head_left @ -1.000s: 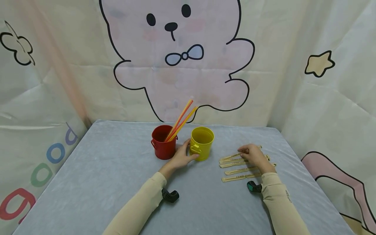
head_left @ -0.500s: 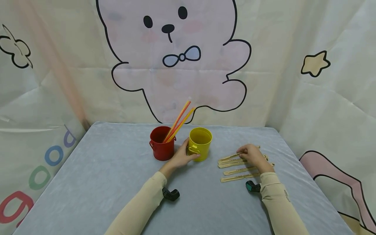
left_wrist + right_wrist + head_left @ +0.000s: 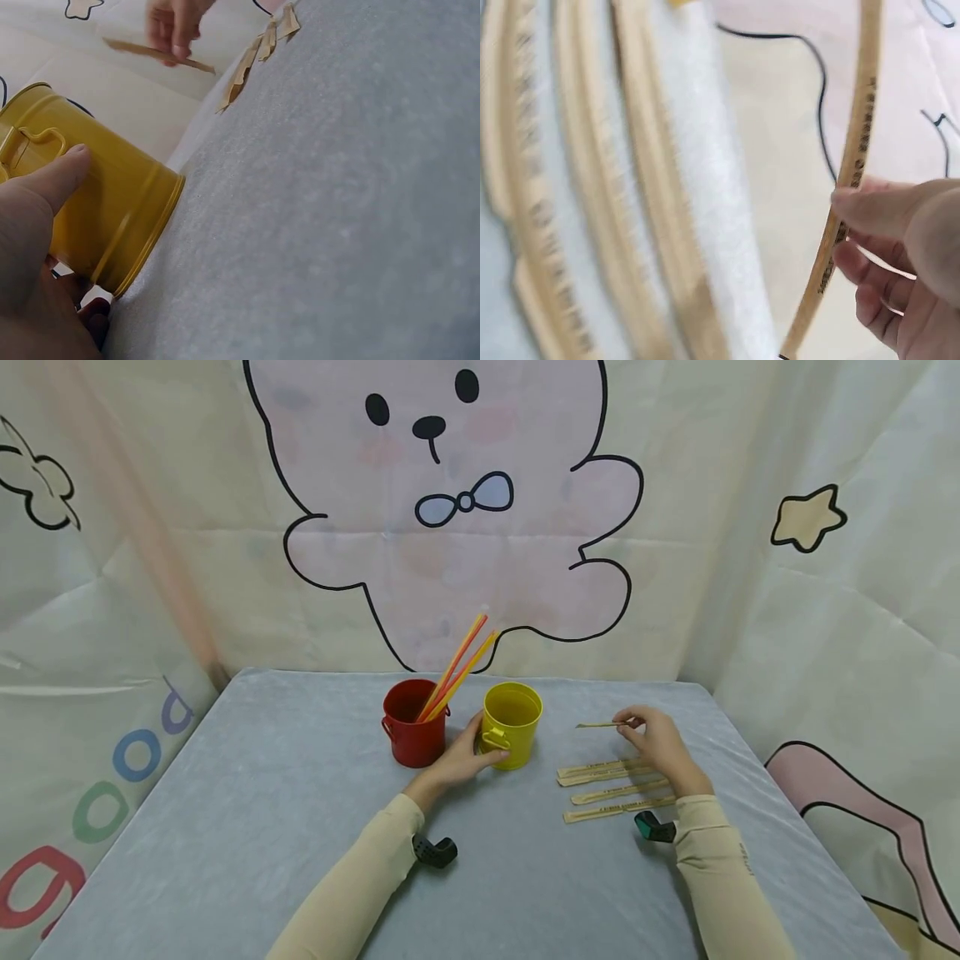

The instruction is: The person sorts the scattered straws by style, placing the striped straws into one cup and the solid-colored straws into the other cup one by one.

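My left hand [image 3: 452, 765] holds the small yellow bucket [image 3: 522, 745] upright on the table, thumb on its near side by the handle, as the left wrist view also shows. My right hand [image 3: 662, 750] is raised above the table and pinches a slim paper-wrapped stick [image 3: 861, 124] between thumb and fingers. Printed characters run along its wrapper; what is inside is hidden. Below that hand, several similar wrapped sticks [image 3: 611, 792] lie roughly side by side on the cloth. To the left of the yellow bucket stands a red bucket [image 3: 415, 745] with several orange and yellow sticks [image 3: 456, 670] leaning in it.
A pale blue cloth [image 3: 300, 827] covers the table. Behind it hangs a curtain [image 3: 517, 568] printed with a cartoon bear, with more printed fabric on both sides. A dark device [image 3: 435, 852] sits at the left wrist and another [image 3: 655, 827] at the right wrist.
My right hand has lifted the farthest wrapped stick off the cloth, up and slightly right. The left hand stays on the yellow bucket, and the buckets have not moved.
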`<state>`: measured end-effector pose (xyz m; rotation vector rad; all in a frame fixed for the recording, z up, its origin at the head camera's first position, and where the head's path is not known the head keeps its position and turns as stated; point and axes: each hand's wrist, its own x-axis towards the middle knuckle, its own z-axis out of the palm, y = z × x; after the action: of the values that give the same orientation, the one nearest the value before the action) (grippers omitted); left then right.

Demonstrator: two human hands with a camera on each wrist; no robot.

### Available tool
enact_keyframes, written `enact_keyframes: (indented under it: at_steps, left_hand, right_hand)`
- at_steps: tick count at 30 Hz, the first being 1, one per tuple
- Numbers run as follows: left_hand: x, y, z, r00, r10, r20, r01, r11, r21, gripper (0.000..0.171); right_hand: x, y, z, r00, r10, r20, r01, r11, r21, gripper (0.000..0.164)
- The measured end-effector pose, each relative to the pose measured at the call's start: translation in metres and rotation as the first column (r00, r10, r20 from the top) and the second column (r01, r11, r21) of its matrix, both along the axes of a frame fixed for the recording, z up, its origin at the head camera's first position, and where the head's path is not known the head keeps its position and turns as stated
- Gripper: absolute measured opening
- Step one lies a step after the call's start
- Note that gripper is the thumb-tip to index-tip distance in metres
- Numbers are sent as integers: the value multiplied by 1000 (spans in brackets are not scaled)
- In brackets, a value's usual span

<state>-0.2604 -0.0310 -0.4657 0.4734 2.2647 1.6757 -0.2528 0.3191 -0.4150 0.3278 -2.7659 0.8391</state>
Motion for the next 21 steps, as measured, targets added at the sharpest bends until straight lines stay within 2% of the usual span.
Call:
enact_keyframes:
  at_steps: [7,10,11,13,16,18,21]
  left_hand:
    - [-2,0,-3,1000,-2,-23,2,1000,-11,91]
    - [-1,1,-2,999,-4,-33,4,1000,-11,90]
    - [-1,1,-2,999,-3,-34,3,1000,-8,90]
    - [0,1,-1,999,-1,-35,1,1000,-5,90]
    - [1,2,-1,999,2,-35,-2,1000,-1,89]
    - [1,2,-1,1000,4,-31,-4,1000,0,89]
    - [2,1,-2,1000,3,-27,-3,1000,10,89]
  right_hand:
    - [5,-9,15,991,-10,-133,-9,990,-140,13]
    - [6,-14,23,977,15,-211,-71,963,-261,12]
    - [6,-15,25,973,31,-231,-106,942,-318,11]
    - [7,-19,29,959,68,-275,-188,878,-440,11]
    - [8,-23,36,939,102,-329,-289,753,-591,12]
    - [11,-26,39,930,96,-355,-320,686,-653,13]
    - [14,-28,45,927,66,-370,-331,611,-720,12]
